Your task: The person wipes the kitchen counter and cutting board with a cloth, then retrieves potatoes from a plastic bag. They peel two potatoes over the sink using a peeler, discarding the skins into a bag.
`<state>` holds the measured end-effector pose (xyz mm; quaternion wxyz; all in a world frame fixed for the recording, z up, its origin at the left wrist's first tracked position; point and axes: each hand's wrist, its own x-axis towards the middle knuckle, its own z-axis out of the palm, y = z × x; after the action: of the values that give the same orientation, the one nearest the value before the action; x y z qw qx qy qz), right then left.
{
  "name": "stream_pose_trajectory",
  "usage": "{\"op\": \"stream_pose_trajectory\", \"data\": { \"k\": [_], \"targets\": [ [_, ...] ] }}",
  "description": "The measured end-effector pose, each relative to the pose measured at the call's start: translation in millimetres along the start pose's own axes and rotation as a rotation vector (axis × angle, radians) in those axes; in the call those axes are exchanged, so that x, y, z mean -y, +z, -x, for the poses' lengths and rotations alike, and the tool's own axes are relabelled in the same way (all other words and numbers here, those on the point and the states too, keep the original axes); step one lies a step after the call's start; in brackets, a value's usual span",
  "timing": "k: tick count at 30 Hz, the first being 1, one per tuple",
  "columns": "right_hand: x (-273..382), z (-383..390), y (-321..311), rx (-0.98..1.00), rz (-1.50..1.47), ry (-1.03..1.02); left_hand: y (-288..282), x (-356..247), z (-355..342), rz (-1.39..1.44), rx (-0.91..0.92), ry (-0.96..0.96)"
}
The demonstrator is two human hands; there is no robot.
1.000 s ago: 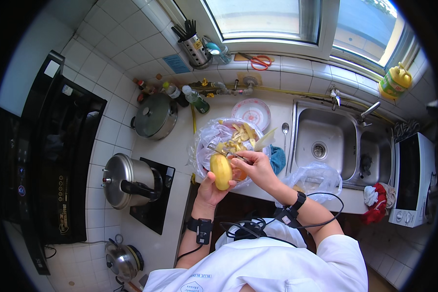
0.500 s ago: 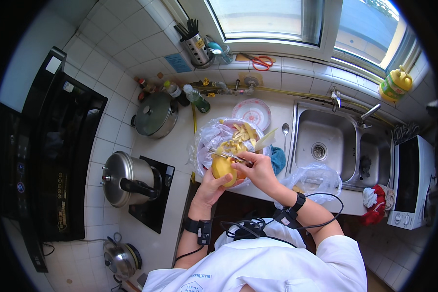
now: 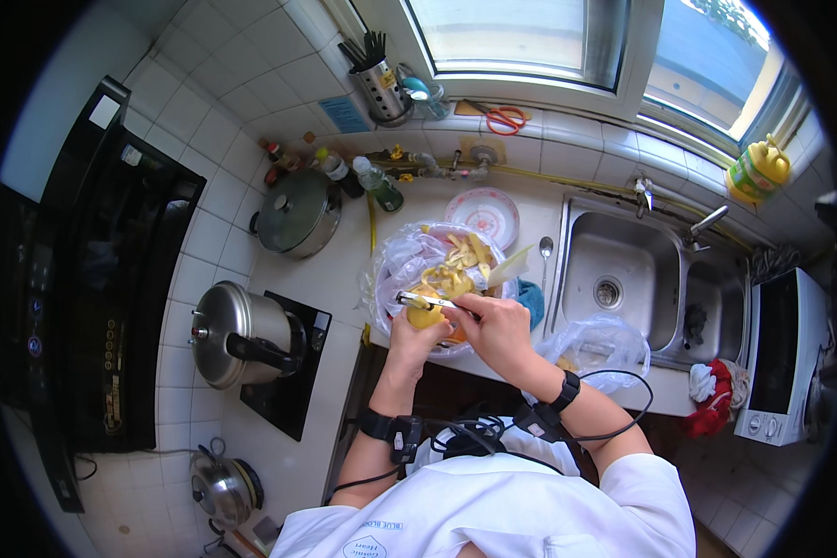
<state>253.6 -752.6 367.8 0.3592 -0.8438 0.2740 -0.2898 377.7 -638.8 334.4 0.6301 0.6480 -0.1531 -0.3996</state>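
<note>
My left hand is wrapped round a peeled yellow potato, whose lower part is hidden by the fingers. In my right hand is a metal peeler, its head lying across the top of the potato. Both hands are over the near side of a container lined with a clear plastic bag. Yellow peelings are heaped inside it, just beyond the peeler.
Behind the bag is a patterned plate; a spoon and teal cloth lie to its right, before the double sink. A plastic bag is at the sink's front. Left are a pressure cooker and lidded pot.
The potato has turned and sunk deeper into my left hand, so less of it shows. My right hand and the peeler are slightly lower, nearer me.
</note>
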Motion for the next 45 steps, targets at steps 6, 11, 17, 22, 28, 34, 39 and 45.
{"op": "stream_pose_trajectory", "data": {
  "k": [6, 11, 17, 22, 28, 34, 39, 45],
  "targets": [
    [-2, 1, 3, 0.000, 0.014, 0.061, -5, 9, -8, -0.107, -0.039, 0.019],
    [-18, -6, 3, -0.040, 0.212, 0.075, -2, 3, 2, -0.233, -0.079, 0.099],
    [-31, -13, -1, -0.043, 0.061, 0.135, -4, -3, 6, -0.361, -0.159, 0.246],
    [-11, -3, -3, 0.059, -0.166, 0.074, -11, 0, -2, -0.602, -0.226, 0.339],
    [-13, -8, 0, 0.000, 0.099, 0.011, -7, -1, 6, -0.533, -0.170, 0.324],
    [-28, -20, -2, -0.014, 0.113, 0.133, -9, 2, 7, -0.475, -0.163, 0.375],
    [-13, -12, -2, 0.044, -0.156, 0.069, -19, 9, -2, -0.499, -0.186, 0.350],
    [-7, -12, -2, 0.042, 0.007, -0.030, -21, 14, -8, -0.481, -0.182, 0.380]
  ]
}}
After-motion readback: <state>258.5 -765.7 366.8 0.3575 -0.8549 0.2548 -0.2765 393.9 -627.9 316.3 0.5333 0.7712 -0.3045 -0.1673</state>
